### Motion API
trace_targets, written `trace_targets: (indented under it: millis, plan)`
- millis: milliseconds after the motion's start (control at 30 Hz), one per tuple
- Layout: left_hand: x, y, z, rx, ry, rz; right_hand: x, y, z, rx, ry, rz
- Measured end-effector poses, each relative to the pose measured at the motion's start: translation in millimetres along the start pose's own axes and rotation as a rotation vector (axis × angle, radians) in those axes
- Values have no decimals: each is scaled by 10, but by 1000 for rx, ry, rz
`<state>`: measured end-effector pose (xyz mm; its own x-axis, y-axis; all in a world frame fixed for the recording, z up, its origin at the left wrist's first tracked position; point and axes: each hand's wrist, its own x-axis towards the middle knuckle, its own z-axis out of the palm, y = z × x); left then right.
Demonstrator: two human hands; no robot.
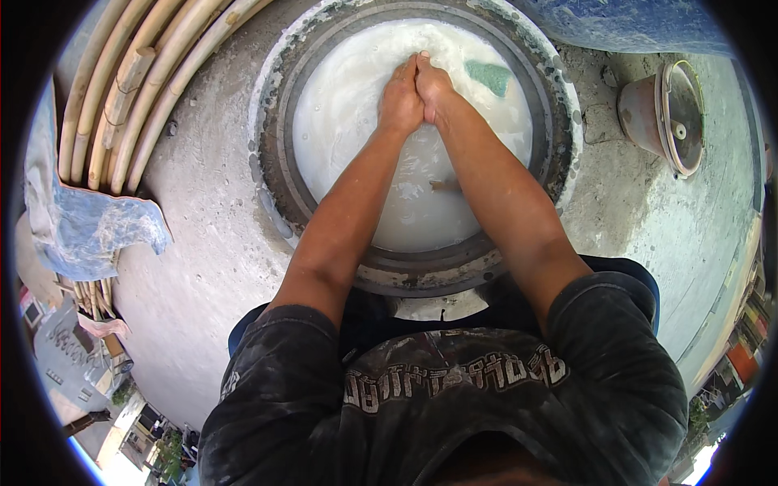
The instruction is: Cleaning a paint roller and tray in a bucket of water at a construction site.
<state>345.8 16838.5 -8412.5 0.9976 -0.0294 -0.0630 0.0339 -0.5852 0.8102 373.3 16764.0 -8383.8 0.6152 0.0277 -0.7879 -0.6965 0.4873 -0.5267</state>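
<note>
A large round tub (pixel 270 162) with a rough, pale-stained rim stands in front of me, filled with milky white liquid (pixel 344 89). Over its far half my left hand (pixel 401 99) and my right hand (pixel 433 85) are pressed side by side, thumbs close together and fingers closed. Whatever lies between or beneath them is hidden. A green patch (pixel 488 78), perhaps a cloth or pad, shows in the liquid right of my right hand. Partly behind my right forearm, a small brown piece (pixel 444 186) pokes out at the surface.
At the right a worn bucket (pixel 642 113) lies tipped on the concrete floor (pixel 207 267). Long bamboo poles (pixel 121 105) lean at the upper left, with a whitened blue sheet (pixel 97 223) by their ends. Another blue sheet (pixel 640 24) covers something at the far right.
</note>
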Motion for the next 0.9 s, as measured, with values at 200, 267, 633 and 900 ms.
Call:
trace_targets:
  millis: [200,267,633,900]
  plan:
    - [-137,127,180,454,-74,-1,447,270,-432,-219,-10,-160]
    - [-197,-24,149,596,-94,62,362,203,-319,-153,-17,-36]
    - [-74,-462,-130,549,-529,-76,-893,892,76,-1086,-720,-1095]
    - [276,-739,-248,849,-438,-14,-1269,828,420,-773,-973,-1383]
